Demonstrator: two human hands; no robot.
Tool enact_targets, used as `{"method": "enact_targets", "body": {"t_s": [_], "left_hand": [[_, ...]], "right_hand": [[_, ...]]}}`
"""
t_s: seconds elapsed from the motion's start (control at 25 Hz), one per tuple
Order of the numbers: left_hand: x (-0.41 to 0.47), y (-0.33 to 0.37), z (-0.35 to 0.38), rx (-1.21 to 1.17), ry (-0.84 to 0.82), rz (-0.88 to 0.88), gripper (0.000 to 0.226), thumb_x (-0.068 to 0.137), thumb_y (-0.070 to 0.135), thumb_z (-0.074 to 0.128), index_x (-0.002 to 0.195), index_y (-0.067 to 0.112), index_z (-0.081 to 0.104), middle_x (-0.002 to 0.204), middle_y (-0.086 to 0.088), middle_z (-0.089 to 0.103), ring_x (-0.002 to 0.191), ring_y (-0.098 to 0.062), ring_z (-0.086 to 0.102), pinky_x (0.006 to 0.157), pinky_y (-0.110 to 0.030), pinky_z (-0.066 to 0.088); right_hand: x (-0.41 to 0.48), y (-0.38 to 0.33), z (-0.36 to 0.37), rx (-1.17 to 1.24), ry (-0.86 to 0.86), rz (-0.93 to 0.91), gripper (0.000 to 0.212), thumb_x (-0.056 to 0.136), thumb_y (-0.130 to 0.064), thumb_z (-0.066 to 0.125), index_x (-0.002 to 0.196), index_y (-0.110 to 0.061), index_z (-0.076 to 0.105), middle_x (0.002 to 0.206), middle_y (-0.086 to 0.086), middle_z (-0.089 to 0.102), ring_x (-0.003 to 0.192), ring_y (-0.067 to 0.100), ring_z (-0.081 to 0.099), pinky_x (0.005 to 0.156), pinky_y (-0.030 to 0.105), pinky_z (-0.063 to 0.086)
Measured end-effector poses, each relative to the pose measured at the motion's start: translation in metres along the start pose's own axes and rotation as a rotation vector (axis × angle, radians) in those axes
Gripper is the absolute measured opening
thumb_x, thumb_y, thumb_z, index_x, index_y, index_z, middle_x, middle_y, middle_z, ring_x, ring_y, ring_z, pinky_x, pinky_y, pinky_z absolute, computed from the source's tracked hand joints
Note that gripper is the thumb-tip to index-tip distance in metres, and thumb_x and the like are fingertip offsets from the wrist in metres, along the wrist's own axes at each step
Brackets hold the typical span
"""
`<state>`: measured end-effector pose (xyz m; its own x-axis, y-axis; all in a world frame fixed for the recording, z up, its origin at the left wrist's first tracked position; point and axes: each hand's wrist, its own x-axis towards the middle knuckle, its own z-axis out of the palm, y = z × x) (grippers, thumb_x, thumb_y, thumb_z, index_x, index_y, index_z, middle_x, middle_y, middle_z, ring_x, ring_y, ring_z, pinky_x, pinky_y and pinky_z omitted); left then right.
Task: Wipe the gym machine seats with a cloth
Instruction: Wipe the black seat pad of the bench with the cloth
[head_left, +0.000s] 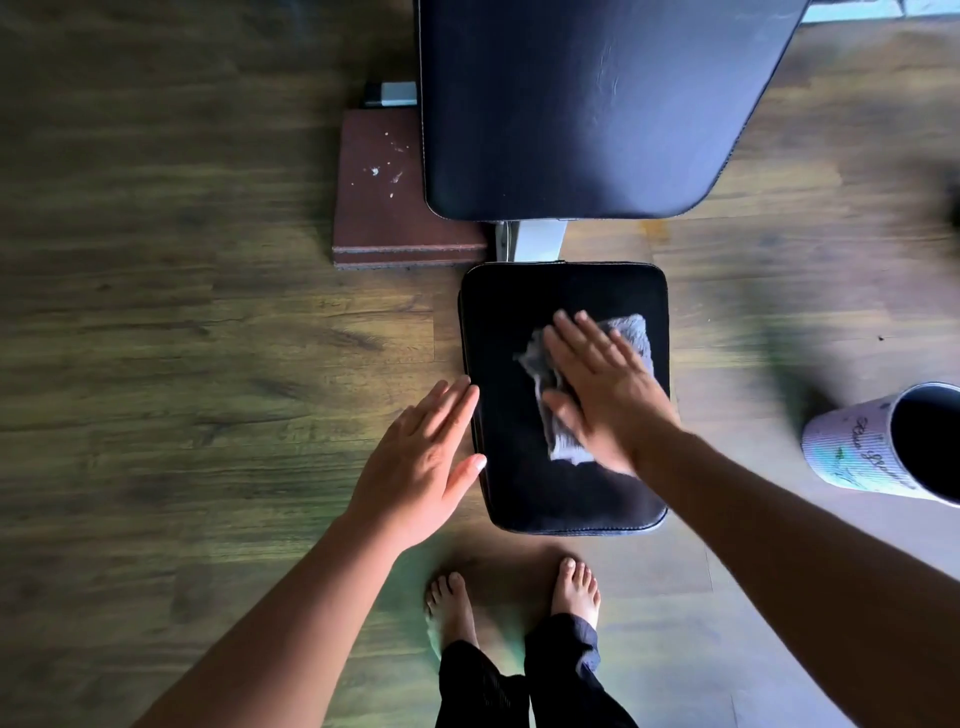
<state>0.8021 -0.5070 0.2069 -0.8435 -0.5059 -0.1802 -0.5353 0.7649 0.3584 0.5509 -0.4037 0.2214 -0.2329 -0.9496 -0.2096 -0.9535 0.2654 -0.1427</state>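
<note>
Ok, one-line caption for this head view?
Right hand presses a grey cloth flat on the small black seat pad; left hand rests open at its left edge.

Dark wood-plank floor (208, 312), greenish sheen in places. Reddish-brown mat (382, 208), white-speckled, lies flat on it at left. Pale printed bin (857, 457) at right edge, dark inside.

Black seat (524, 483), grey cloth (631, 332), brown wood-grain floor (208, 338).
</note>
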Motion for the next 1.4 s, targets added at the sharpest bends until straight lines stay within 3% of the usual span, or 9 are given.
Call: {"method": "enact_targets", "body": {"t_s": [0.16, 0.24, 0.44, 0.68, 0.96, 1.2, 1.4], "left_hand": [[-0.001, 0.0, 0.001, -0.004, 0.001, -0.005, 0.072, 0.104, 0.053, 0.033, 0.164, 0.022, 0.009, 0.171, 0.005, 0.009, 0.157, -0.014, 0.01, 0.122, -0.045, 0.029], [-0.001, 0.001, 0.001, -0.017, 0.005, -0.006, 0.072, 0.104, 0.052, 0.034, 0.164, 0.022, 0.009, 0.171, 0.005, 0.009, 0.157, -0.015, 0.011, 0.122, -0.045, 0.029], [-0.001, -0.001, 0.0, 0.004, -0.007, 0.007, 0.072, 0.104, 0.053, 0.032, 0.164, 0.022, 0.007, 0.171, 0.005, 0.008, 0.157, -0.015, 0.01, 0.123, -0.043, 0.028], [0.001, 0.0, -0.002, 0.013, -0.007, 0.01, 0.072, 0.104, 0.053, 0.033, 0.164, 0.022, 0.01, 0.171, 0.005, 0.009, 0.157, -0.014, 0.011, 0.122, -0.044, 0.03], [0.0, 0.0, -0.002, 0.008, -0.002, 0.009, 0.072, 0.104, 0.054, 0.033, 0.164, 0.021, 0.01, 0.171, 0.005, 0.01, 0.157, -0.014, 0.012, 0.122, -0.044, 0.03], [0.0, -0.001, 0.001, 0.006, -0.003, 0.005, 0.072, 0.104, 0.054, 0.033, 0.164, 0.022, 0.009, 0.171, 0.006, 0.009, 0.157, -0.013, 0.011, 0.122, -0.044, 0.03], [0.0, -0.003, 0.001, 0.002, -0.001, -0.002, 0.071, 0.104, 0.054, 0.036, 0.163, 0.02, 0.015, 0.171, 0.004, 0.014, 0.157, -0.014, 0.012, 0.122, -0.043, 0.03]], "right_hand": [[0.071, 0.006, -0.011, 0.072, 0.033, 0.294, 0.07, 0.102, -0.05, 0.026, 0.161, -0.019, 0.006, 0.17, 0.0, 0.0, 0.157, 0.019, -0.004, 0.127, 0.041, 0.001], [0.062, -0.007, -0.009, 0.082, 0.046, 0.288, 0.071, 0.102, -0.05, 0.025, 0.161, -0.018, 0.006, 0.17, 0.002, -0.001, 0.156, 0.02, -0.005, 0.127, 0.043, 0.001], [0.004, -0.009, 0.004, 0.023, 0.022, 0.036, 0.07, 0.102, -0.052, 0.022, 0.161, -0.018, 0.009, 0.17, -0.001, 0.002, 0.157, 0.018, -0.003, 0.127, 0.044, 0.009], [0.07, -0.005, -0.008, 0.107, 0.054, 0.327, 0.07, 0.101, -0.05, 0.024, 0.161, -0.02, 0.006, 0.17, 0.001, 0.0, 0.156, 0.02, -0.005, 0.127, 0.043, 0.001], [0.01, -0.034, -0.002, 0.045, -0.011, -0.013, 0.068, 0.103, -0.052, 0.017, 0.161, -0.019, 0.005, 0.17, -0.002, -0.004, 0.156, 0.018, -0.008, 0.127, 0.045, 0.006], [0.105, -0.033, -0.018, 0.071, 0.023, 0.225, 0.068, 0.102, -0.051, 0.02, 0.161, -0.021, 0.002, 0.17, 0.0, -0.003, 0.156, 0.02, -0.007, 0.127, 0.042, -0.002], [0.034, -0.056, -0.001, 0.021, 0.005, -0.034, 0.069, 0.102, -0.054, 0.021, 0.161, -0.022, 0.005, 0.17, -0.001, -0.002, 0.156, 0.019, -0.006, 0.127, 0.045, 0.004]]}}
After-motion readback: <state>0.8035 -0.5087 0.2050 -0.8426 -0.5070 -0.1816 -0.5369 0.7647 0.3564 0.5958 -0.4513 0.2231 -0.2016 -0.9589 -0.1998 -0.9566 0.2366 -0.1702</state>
